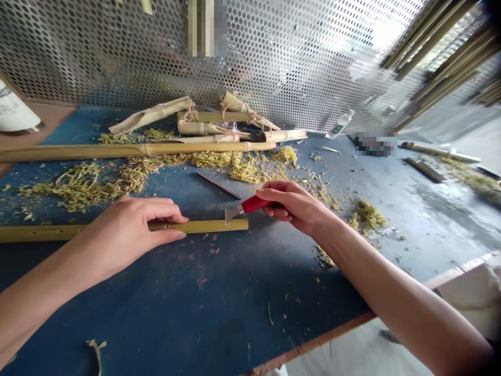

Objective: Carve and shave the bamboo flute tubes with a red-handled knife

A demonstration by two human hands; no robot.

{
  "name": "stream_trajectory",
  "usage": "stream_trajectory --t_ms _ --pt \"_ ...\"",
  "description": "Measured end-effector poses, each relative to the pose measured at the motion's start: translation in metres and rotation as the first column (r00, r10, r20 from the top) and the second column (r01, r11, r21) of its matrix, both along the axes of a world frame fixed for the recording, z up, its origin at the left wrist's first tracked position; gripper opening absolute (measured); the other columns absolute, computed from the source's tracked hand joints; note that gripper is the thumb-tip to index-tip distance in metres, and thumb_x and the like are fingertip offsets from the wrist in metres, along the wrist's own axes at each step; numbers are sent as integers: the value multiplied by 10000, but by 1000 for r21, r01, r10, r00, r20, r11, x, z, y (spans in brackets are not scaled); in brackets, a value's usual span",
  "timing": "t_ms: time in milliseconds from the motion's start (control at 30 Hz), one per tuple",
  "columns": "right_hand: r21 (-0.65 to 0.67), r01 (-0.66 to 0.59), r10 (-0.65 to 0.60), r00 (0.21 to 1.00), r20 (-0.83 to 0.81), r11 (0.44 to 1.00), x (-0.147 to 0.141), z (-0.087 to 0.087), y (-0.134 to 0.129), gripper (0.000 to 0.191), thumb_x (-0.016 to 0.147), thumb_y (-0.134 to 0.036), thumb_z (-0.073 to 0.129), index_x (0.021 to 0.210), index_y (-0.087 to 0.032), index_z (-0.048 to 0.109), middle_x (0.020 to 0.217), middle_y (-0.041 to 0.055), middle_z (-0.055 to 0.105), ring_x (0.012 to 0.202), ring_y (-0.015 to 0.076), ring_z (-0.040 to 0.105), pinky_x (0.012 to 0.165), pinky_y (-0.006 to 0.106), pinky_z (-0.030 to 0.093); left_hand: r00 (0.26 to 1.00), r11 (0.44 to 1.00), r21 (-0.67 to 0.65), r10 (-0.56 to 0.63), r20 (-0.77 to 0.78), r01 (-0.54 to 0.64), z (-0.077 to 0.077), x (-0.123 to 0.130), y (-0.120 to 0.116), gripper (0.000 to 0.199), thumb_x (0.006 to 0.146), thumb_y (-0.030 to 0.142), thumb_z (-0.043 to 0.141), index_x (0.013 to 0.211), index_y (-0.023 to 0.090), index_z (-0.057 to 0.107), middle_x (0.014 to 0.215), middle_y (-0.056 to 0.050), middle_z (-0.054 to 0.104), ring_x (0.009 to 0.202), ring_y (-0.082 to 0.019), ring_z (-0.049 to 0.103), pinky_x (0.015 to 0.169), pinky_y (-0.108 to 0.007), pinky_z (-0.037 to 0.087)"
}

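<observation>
- Yellow-green bamboo cane [207,226] lies lengthwise on a scuffed blue worktable [188,318], small holes along it.
- Left hand [133,235] curls closed around the cane.
- Right hand [291,206] closes on a red-handled triangular steel scraper [254,204], blade just beside the cane.
- Dry greenish bamboo shavings [78,188] lie scattered beyond.

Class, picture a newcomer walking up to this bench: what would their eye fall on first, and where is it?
The eye goes first to the red-handled knife, gripped in the right hand close to the end of a bamboo tube, which the left hand holds on the blue work table. Behind them, heaps of yellow-green shavings spread across the table, and a perforated metal screen rises along its far edge.
</observation>
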State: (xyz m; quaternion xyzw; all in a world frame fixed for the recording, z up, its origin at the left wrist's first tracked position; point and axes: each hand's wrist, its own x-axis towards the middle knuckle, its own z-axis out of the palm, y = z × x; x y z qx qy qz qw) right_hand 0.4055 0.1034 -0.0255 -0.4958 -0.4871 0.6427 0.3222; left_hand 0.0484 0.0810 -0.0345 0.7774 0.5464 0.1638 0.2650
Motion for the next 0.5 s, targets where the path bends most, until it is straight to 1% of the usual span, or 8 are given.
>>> stream_trajectory --t_ms 133,300,400,500 --pt "2 7 -7 1000 5 1000 -1 -3 1 417 926 -530 987 865 -183 763 617 -19 659 487 51 368 436 235 202 1000 1000 8 4 0 -4 1 0 0 357 831 695 741 805 360 863 856 56 874 706 -226 777 623 -296 436" --pt "12 8 -9 999 36 1000 -11 -10 1 454 944 -610 959 833 -217 760 574 -40 607 476 64 320 429 260 166 1000 999 30 -12 4 12 -3 0 -2 342 829 660 729 761 337 818 836 43 851 744 -238 780 669 -307 461" --pt "55 -24 21 998 64 998 -14 -4 -1 463 939 -602 956 797 -222 732 583 -33 617 495 77 355 433 274 175 1000 999 38 -25 11 24 -5 -1 -3 331 846 644 722 777 335 818 851 39 850 759 -238 782 677 -310 467" --pt "141 -30 15 994 105 990 -9 6 -4 419 955 -549 930 783 -227 723 602 -24 637 515 90 387 447 288 195 999 999 40 -35 18 34 -5 -3 -3 324 861 637 731 810 333 828 877 37 861 779 -242 793 679 -307 480"
